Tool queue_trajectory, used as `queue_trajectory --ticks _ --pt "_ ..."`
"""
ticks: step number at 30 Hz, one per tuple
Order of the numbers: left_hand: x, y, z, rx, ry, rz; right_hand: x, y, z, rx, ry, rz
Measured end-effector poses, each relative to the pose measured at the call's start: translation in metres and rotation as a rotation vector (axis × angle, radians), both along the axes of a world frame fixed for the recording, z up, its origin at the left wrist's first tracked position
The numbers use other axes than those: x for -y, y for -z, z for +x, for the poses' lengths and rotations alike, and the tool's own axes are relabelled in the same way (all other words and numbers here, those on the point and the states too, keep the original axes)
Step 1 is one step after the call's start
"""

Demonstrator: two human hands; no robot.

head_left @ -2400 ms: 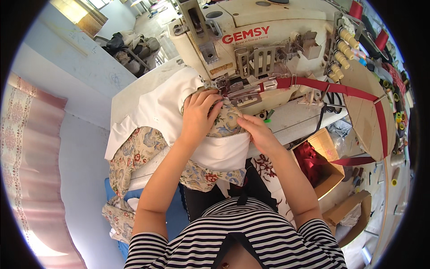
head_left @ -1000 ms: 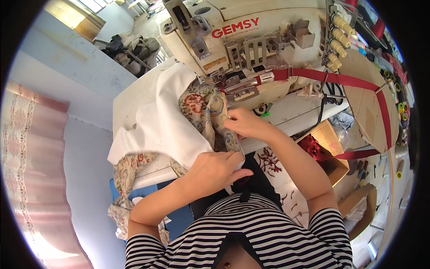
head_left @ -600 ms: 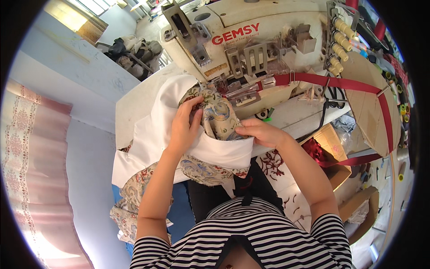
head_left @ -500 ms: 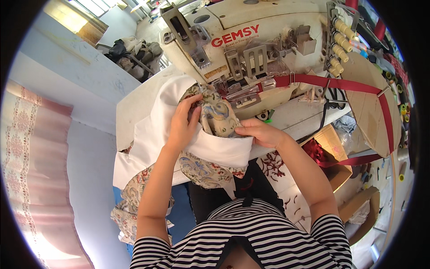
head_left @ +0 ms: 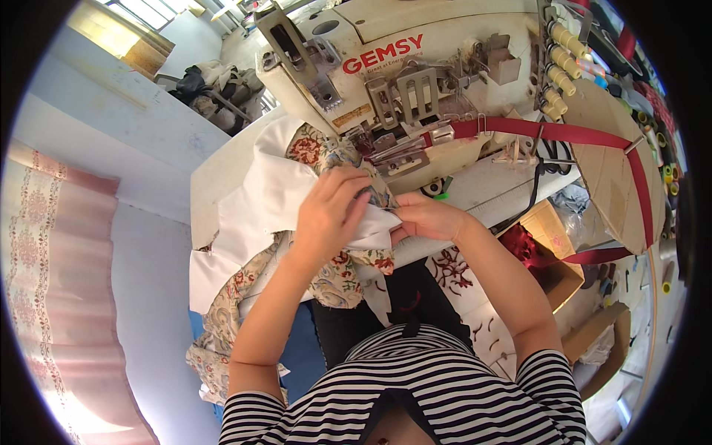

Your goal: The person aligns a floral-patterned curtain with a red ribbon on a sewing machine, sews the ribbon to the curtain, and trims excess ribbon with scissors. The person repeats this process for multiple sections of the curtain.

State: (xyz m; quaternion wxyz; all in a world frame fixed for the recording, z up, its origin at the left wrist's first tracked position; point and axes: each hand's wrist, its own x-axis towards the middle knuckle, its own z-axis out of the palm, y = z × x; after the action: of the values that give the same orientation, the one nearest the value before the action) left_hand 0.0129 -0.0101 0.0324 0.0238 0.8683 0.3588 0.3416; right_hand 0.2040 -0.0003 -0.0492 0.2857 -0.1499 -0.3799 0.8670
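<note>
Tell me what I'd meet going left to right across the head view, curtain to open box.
Curtain, cloth pile, left hand, right hand, open box. The white cloth and sewing machine overlap the hands' span, so they're left out.

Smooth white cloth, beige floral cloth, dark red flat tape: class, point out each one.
Smooth white cloth (head_left: 259, 194), head view: its broad middle.
Beige floral cloth (head_left: 337, 285), head view: its lower hanging part.
Dark red flat tape (head_left: 578, 134), head view: its upper stretch.

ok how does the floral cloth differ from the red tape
The floral cloth is patterned on beige; the red tape is plain. The floral cloth is wide and bunched in folds; the red tape is a narrow strip. Both reach the sewing machine.
</note>
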Motion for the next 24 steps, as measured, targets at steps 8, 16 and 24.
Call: queue_trajectory --ticks 8,16,24 --pt "-0.013 0.018 -0.009 0.042 0.052 -0.039 -0.006 0.005 -0.003 0.021 -0.022 0.01" --pt "-0.04 0.015 -0.025 0.11 0.101 -0.202 -0.021 0.012 -0.014 -0.006 0.021 0.049" --pt "-0.045 -0.029 -0.08 -0.307 0.017 -0.187 0.005 -0.014 -0.023 0.341 0.315 -0.007"
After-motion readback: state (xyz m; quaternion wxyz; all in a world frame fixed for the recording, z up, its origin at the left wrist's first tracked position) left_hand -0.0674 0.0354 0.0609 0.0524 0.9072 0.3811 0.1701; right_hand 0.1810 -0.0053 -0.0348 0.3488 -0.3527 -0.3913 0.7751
